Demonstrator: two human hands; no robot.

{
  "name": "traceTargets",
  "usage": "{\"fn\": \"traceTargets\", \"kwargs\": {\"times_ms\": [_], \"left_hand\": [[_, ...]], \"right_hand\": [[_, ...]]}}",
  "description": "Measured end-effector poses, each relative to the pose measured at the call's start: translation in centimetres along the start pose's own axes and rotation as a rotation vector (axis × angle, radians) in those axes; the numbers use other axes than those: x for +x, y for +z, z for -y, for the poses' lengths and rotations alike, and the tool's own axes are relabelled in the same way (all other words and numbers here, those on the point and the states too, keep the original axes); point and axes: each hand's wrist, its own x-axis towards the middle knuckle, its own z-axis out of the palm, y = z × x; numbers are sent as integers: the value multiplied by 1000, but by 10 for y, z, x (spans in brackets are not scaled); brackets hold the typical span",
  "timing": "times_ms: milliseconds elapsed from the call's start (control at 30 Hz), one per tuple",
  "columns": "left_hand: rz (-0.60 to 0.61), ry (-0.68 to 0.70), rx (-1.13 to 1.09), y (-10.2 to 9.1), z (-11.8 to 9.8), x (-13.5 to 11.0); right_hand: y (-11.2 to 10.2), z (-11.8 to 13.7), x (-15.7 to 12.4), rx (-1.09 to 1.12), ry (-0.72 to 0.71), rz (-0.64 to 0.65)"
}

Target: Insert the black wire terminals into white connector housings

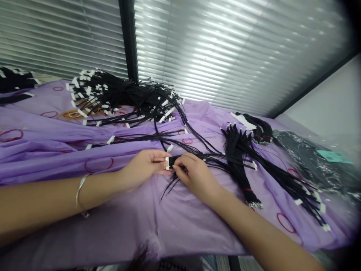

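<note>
My left hand (148,165) pinches a small white connector (167,163) at the end of a flat black cable. Close on its right, my right hand (194,175) has thumb and forefinger closed on the black wires (176,161) just behind that connector. Several loose thin wire ends (169,185) hang below my right fingers. More black cables (217,160) run from behind my right hand toward the right. A white-ended cable (170,148) lies just above my left fingertips.
A big pile of black cables with white connectors (124,92) lies at the back. Tied cable bundles (237,162) lie on the right, near a clear plastic bag (313,162). Red rubber bands (285,223) are scattered over the purple cloth (118,210). Window blinds (197,49) stand behind.
</note>
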Motion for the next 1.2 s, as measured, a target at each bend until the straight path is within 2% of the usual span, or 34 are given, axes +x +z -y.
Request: {"fn": "traceTargets", "kwargs": {"times_ms": [133,200,300,367,400,467,533,633,700,800,900,1000,1100,1200], "left_hand": [[-18,-2,11,2,0,-1],[2,2,14,3,-2,-1],[-31,30,11,3,-6,-1],[-91,79,-19,3,-10,0],[-101,106,-35,3,-12,-1],[-55,150,-60,4,-13,-3],[46,189,-62,6,-10,-6],[188,229,-15,6,0,-9],[218,226,41,3,6,-7],[190,198,138,-3,10,-3],[259,195,367,-5,8,-6],[389,307,841,-3,4,-17],[477,403,1207,4,-3,-27],[517,432,1329,9,-9,-30]], "right_hand": [[9,4,3,-47,-9,-9],[5,7,4,-83,-27,-21],[-20,5,2,-156,-24,-102],[-46,-4,-4,-268,51,-145],[-59,-11,-7,-349,109,-111],[-81,-30,-14,-426,237,-38],[-95,-50,-19,-401,260,46],[-102,-68,-21,-332,245,149],[-104,-71,-24,-296,244,152],[-107,-67,-30,-245,255,76],[-116,-65,-38,-227,270,-52],[-136,-78,-43,-273,293,-182],[-171,-110,-51,-377,336,-274],[-205,-152,-70,-498,356,-314]]}}
